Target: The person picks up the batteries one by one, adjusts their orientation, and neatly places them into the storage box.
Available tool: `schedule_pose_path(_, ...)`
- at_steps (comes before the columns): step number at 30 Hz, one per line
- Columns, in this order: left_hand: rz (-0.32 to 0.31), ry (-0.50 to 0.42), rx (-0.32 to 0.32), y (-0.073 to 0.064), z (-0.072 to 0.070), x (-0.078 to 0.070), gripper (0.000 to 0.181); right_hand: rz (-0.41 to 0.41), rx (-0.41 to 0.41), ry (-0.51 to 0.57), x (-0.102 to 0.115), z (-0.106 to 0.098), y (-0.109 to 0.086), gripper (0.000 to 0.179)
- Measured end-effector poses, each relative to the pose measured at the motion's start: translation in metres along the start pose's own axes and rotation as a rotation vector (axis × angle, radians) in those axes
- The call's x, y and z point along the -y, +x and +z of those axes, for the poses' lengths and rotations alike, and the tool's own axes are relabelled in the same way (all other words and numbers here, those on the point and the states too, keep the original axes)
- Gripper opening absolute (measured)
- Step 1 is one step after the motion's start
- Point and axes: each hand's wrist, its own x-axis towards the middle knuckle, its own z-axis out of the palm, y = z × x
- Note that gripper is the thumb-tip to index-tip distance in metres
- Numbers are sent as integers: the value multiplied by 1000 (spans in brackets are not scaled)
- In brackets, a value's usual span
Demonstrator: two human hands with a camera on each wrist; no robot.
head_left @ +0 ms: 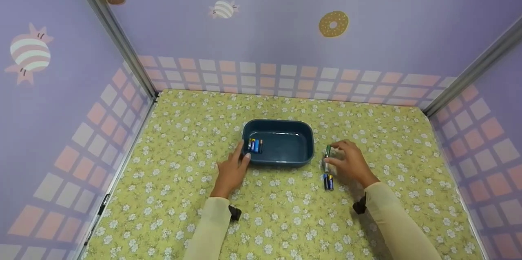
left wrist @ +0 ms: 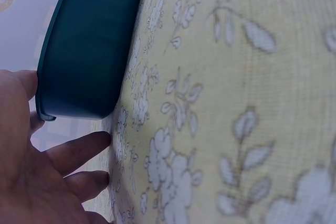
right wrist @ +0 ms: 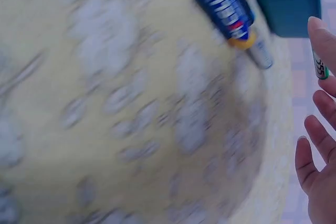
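A dark teal plastic basin [head_left: 285, 163] stands on the floral cloth, with several batteries [head_left: 255, 145] side by side at its left end. My left hand [head_left: 232, 172] holds the basin's near left corner, thumb over the rim; in the left wrist view, its other fingers [left wrist: 79, 153] spread down to the cloth. Right of the basin, my right hand [head_left: 348, 162] pinches a green-and-white battery [head_left: 327, 152] between thumb and fingers. In the right wrist view, the battery's green end [right wrist: 321, 69] shows by the thumb. Two dark blue batteries [head_left: 328, 182] lie together just nearer than that hand.
Yellow-green cloth with white flowers [head_left: 285, 219] covers the table. Purple walls [head_left: 277, 39] with printed sweets and a checked band enclose the back and both sides. Metal posts [head_left: 118, 31] stand at the corners.
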Motion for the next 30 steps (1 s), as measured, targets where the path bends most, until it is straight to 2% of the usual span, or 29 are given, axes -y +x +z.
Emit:
schedule_pose_path(7, -14, -21, 5, 0, 0, -2, 66, -63, -16, -3, 20, -4, 20, 53)
schedule_pose_path(15, -42, -4, 4, -1, -1, -3, 64, -147, -19, -32, 46, -5, 46, 55)
schedule_pose_path(18, -44, -7, 2, -1, -1, -3, 64, -175, -17, -34, 58, -1, 56, 58)
schedule_pose_path(25, 7, -17, 5, -1, -2, -1, 67, -213, 15, -15, 80, 16, 76, 58)
schedule_pose_path(30, 3, -10, 8, 0, -1, -1, 68, -227, 34, 11, 93, 29, 88, 56)
